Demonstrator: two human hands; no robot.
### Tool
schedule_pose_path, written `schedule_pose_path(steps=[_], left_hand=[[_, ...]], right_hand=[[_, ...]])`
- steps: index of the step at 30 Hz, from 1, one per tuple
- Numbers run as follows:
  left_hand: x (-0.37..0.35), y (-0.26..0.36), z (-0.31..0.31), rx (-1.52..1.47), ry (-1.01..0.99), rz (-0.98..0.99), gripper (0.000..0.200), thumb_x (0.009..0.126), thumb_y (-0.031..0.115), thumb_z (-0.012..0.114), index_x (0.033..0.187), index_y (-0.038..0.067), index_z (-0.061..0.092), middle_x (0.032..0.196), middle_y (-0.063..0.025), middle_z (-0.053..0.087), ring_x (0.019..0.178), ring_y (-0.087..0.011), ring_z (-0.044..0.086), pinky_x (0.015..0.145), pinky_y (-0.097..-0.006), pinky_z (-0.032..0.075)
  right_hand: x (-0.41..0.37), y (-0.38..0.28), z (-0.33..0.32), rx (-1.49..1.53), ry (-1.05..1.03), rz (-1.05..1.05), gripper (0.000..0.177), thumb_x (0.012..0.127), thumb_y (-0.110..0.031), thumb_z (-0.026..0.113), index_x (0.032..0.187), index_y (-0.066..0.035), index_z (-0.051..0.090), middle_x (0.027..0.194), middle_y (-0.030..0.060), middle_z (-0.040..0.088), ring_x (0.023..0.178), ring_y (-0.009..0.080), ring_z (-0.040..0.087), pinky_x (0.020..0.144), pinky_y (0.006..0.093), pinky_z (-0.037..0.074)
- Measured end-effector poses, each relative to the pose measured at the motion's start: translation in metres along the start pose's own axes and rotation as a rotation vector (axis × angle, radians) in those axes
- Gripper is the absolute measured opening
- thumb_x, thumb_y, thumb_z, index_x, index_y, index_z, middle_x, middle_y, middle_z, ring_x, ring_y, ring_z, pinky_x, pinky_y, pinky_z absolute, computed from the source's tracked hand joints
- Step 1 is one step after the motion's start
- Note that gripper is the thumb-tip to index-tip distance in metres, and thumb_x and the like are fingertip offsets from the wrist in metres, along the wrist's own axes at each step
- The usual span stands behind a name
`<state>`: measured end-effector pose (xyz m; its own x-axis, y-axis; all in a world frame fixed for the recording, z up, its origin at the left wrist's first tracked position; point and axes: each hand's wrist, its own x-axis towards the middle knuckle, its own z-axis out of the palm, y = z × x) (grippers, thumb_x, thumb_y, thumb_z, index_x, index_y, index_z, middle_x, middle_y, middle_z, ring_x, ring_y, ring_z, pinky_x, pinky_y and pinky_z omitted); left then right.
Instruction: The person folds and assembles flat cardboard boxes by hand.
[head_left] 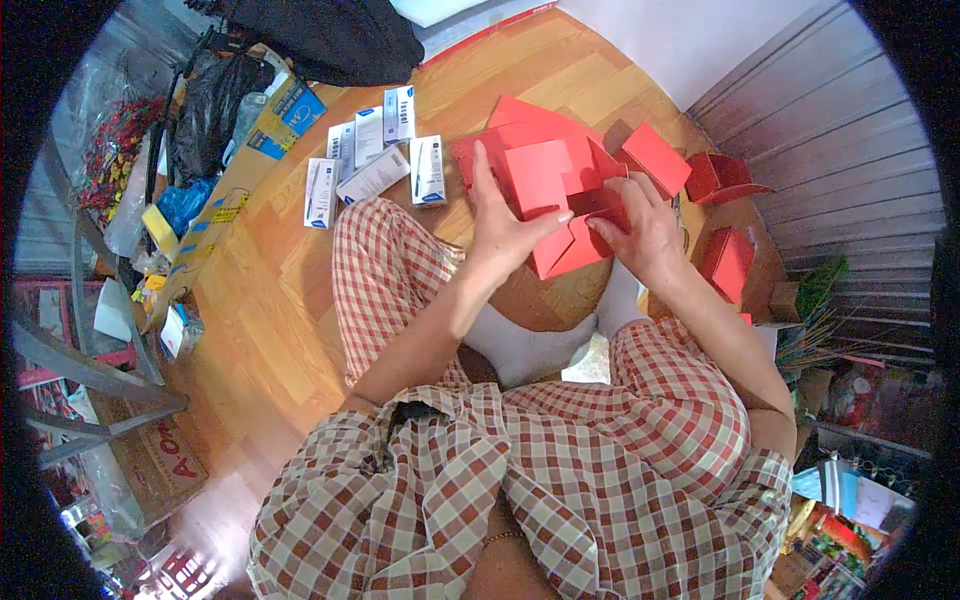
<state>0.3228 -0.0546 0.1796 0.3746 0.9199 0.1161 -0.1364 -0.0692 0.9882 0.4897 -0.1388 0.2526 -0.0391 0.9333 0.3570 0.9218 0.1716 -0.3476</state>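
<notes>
Both hands are on a red cardboard box (542, 178) with raised flaps, held in front of my crossed legs. My left hand (503, 222) grips its left side, thumb laid across the near panel and fingers up along the outer wall. At the right edge, my right hand (648, 228) has its thumb and bent fingers closed on a flap near the opening. Behind the box lies more red card (525, 112), overlapping it in this view. A closed-looking red box (655, 160) sits just beyond my right hand.
Several small white-and-blue cartons (428, 170) lie on the wooden floor (265, 290) to the left. By the right wall are an open red box (722, 178) and another red box (728, 262). A metal stand (95, 375) and bags line the left side.
</notes>
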Motion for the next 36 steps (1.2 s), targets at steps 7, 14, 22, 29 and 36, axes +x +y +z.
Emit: schedule_pose_path(steps=[7, 14, 22, 29, 36], left_hand=[[-0.009, -0.011, 0.011, 0.225, 0.061, 0.098, 0.131, 0.054, 0.022, 0.087, 0.14, -0.004, -0.008, 0.142, -0.028, 0.014, 0.134, -0.0336, 0.017, 0.111, -0.0416, 0.019], [-0.002, -0.017, 0.002, 0.054, 0.071, 0.118, 0.119, 0.057, 0.01, 0.083, 0.141, -0.002, -0.001, 0.136, -0.0227, 0.027, 0.126, -0.0295, 0.032, 0.105, -0.0392, 0.031], [-0.002, -0.015, 0.0, 0.089, 0.063, 0.096, 0.112, 0.061, 0.003, 0.08, 0.141, 0.0, 0.002, 0.134, -0.0192, 0.032, 0.123, -0.0252, 0.039, 0.1, -0.0375, 0.039], [0.002, -0.02, -0.003, 0.093, 0.068, 0.08, 0.113, 0.059, 0.011, 0.082, 0.14, -0.002, 0.005, 0.132, -0.0217, 0.031, 0.124, -0.0301, 0.034, 0.104, -0.04, 0.032], [0.001, -0.022, -0.002, 0.044, 0.077, 0.055, 0.117, 0.056, 0.019, 0.085, 0.139, -0.004, 0.006, 0.132, -0.0257, 0.027, 0.125, -0.0361, 0.03, 0.106, -0.0436, 0.026]], right_hand=[[0.001, -0.008, -0.001, 0.059, 0.017, -0.046, 0.043, 0.072, -0.011, 0.071, 0.108, -0.001, 0.051, 0.098, 0.0185, 0.053, 0.086, 0.0391, 0.058, 0.069, 0.0432, 0.05], [0.004, -0.013, -0.009, 0.16, 0.05, -0.11, 0.033, 0.075, -0.014, 0.07, 0.102, 0.001, 0.055, 0.091, 0.0184, 0.056, 0.083, 0.0351, 0.059, 0.069, 0.0388, 0.049], [0.004, -0.013, -0.01, 0.172, 0.052, -0.122, 0.03, 0.076, -0.015, 0.069, 0.099, 0.001, 0.057, 0.09, 0.0176, 0.056, 0.083, 0.034, 0.059, 0.069, 0.0377, 0.049], [0.003, -0.015, -0.01, 0.169, 0.061, -0.154, 0.028, 0.075, -0.013, 0.07, 0.096, 0.001, 0.057, 0.09, 0.0172, 0.056, 0.081, 0.0324, 0.06, 0.068, 0.0368, 0.049], [0.003, -0.015, -0.009, 0.188, 0.042, -0.159, 0.025, 0.076, -0.014, 0.07, 0.092, 0.001, 0.057, 0.087, 0.0163, 0.055, 0.078, 0.0316, 0.059, 0.066, 0.0364, 0.049]])
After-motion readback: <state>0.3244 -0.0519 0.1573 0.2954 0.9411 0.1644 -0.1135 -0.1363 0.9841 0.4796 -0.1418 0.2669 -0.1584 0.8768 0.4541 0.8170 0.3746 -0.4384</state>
